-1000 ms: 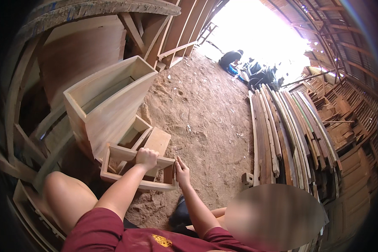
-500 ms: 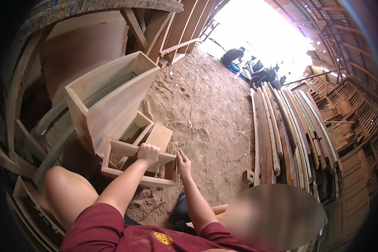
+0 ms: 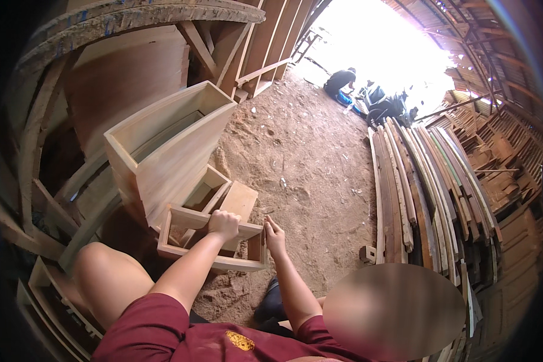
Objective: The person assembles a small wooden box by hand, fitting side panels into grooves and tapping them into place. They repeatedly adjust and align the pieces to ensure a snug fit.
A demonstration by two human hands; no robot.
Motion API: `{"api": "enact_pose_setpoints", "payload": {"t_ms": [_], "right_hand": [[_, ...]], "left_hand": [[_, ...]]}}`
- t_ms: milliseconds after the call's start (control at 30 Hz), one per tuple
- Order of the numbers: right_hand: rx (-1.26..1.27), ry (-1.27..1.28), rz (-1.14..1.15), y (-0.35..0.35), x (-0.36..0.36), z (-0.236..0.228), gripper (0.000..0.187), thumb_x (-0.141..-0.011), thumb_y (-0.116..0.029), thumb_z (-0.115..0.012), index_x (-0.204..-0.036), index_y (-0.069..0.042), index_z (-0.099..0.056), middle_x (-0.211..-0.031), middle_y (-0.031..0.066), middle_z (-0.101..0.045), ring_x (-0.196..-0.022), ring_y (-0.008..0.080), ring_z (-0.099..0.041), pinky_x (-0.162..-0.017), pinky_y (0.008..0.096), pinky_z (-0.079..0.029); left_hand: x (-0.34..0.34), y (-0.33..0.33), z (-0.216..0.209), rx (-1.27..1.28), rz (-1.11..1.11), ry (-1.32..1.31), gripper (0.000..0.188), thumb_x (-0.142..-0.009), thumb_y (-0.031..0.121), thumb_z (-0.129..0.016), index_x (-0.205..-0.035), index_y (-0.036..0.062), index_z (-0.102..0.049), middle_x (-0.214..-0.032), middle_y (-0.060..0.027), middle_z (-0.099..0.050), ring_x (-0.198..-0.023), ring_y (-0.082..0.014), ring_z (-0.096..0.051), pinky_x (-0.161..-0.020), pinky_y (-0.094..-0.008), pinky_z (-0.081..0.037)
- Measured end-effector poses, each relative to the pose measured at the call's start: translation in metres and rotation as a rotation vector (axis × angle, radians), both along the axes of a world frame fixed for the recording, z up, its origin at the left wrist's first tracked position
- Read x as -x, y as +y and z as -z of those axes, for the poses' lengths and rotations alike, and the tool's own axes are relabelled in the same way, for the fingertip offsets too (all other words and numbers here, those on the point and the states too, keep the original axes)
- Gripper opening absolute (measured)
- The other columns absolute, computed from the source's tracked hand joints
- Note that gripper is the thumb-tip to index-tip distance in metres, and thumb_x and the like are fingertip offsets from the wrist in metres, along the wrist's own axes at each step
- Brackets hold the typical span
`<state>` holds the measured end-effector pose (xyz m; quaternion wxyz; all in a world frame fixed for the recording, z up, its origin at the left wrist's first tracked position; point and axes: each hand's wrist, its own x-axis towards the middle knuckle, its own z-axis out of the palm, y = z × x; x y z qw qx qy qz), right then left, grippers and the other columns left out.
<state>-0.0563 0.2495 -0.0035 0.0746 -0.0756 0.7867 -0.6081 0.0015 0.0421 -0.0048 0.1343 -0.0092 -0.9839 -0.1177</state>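
I see a frame (image 3: pixel 241 263) just in front of a tall box (image 3: pixel 184 158), its place there unchanged, so seemingly steadied, not carried. The left hand (image 3: pixel 224 225) grasps its far rim; the right hand (image 3: pixel 275 237), fingers extended, touches its right end. Right of the box lies a board (image 3: pixel 240 200).

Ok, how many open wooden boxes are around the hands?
3: near box, at left hand and right hand; middle box, just beyond; tall box, farther left. Others may be hidden.
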Motion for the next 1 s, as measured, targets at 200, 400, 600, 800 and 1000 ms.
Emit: {"api": "enact_pose_setpoints", "payload": {"t_ms": [200, 400, 600, 800, 1000], "right_hand": [[-0.012, -0.023, 0.035, 0.01, -0.046, 0.003, 0.042, -0.104, -0.018, -0.056, -0.141, 0.002, -0.055, -0.133, 0.0143, -0.065, -0.121, 0.0155, -0.06, -0.103, 0.0282, -0.045], [-0.06, 0.008, 0.025, 0.001, -0.015, -0.007, 0.044, -0.103, -0.022, -0.058, -0.141, 0.002, -0.055, -0.137, 0.0137, -0.063, -0.123, 0.0177, -0.059, -0.105, 0.0287, -0.044], [-0.103, -0.019, 0.009, -0.008, -0.042, -0.022, 0.044, -0.103, -0.02, -0.057, -0.142, 0.0, -0.055, -0.136, 0.0161, -0.063, -0.125, 0.0193, -0.059, -0.106, 0.0298, -0.043], [-0.129, 0.087, -0.011, 0.008, -0.014, 0.006, 0.042, -0.104, -0.017, -0.057, -0.142, 0.0, -0.055, -0.134, 0.0134, -0.065, -0.12, 0.0163, -0.06, -0.103, 0.0288, -0.045], [0.022, -0.047, -0.012, 0.0, -0.009, 0.012, 0.044, -0.104, -0.017, -0.057, -0.144, -0.001, -0.053, -0.139, 0.0109, -0.062, -0.127, 0.0181, -0.057, -0.107, 0.0294, -0.042]], "left_hand": [[-0.004, -0.008, 0.005, -0.009, -0.005, 0.011, 0.014, -0.083, 0.023, -0.06, -0.082, 0.0211, -0.073, -0.083, -0.0019, -0.075, -0.079, -0.0219, -0.073, -0.072, -0.0409, -0.052], [-0.001, 0.0, -0.002, 0.022, -0.018, -0.026, 0.015, -0.084, 0.023, -0.059, -0.082, 0.0215, -0.074, -0.084, -0.002, -0.075, -0.08, -0.0221, -0.073, -0.072, -0.041, -0.052], [-0.006, -0.01, 0.004, 0.035, -0.034, -0.026, 0.015, -0.083, 0.023, -0.059, -0.082, 0.0217, -0.074, -0.084, -0.0023, -0.075, -0.08, -0.022, -0.073, -0.072, -0.0408, -0.051], [-0.002, 0.001, -0.002, 0.02, -0.018, -0.031, 0.014, -0.082, 0.022, -0.06, -0.081, 0.0213, -0.074, -0.083, -0.0023, -0.075, -0.081, -0.0223, -0.073, -0.073, -0.0415, -0.051], [-0.002, -0.006, 0.004, -0.018, -0.02, 0.011, 0.012, -0.08, 0.02, -0.062, -0.078, 0.0211, -0.073, -0.082, -0.0035, -0.075, -0.081, -0.0231, -0.072, -0.074, -0.0425, -0.05]]}}
